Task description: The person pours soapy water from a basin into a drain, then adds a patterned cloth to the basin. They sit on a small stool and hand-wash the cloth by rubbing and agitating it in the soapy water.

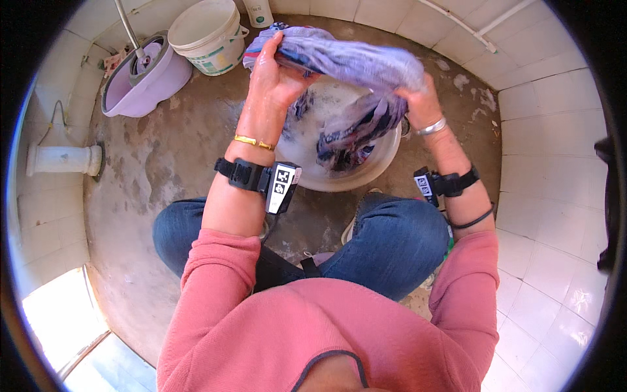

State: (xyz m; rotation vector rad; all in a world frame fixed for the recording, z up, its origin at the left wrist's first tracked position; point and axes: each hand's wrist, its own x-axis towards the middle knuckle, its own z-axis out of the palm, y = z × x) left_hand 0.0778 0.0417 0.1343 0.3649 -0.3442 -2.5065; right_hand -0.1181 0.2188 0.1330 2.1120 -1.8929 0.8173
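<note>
A wet bundle of purple and dark patterned cloth point(343, 51) is stretched between my hands above a white basin point(338, 185). My left hand point(279, 73) grips its left end, thumb on top, with the fingers partly hidden beneath. At the right end, my right hand point(420, 100) is closed on the cloth, slightly blurred. Part of the cloth hangs from near my right hand down into the basin, where whitish, sudsy water point(323, 105) shows. More dark cloth lies in the water at the basin's left side.
A lilac mop bucket point(161, 95) with a mop handle stands at upper left, beside a white pail point(210, 44). Behind is a white bottle point(258, 13). A pale pipe point(66, 160) meets the floor at left. Tiled walls surround the wet concrete floor point(137, 157).
</note>
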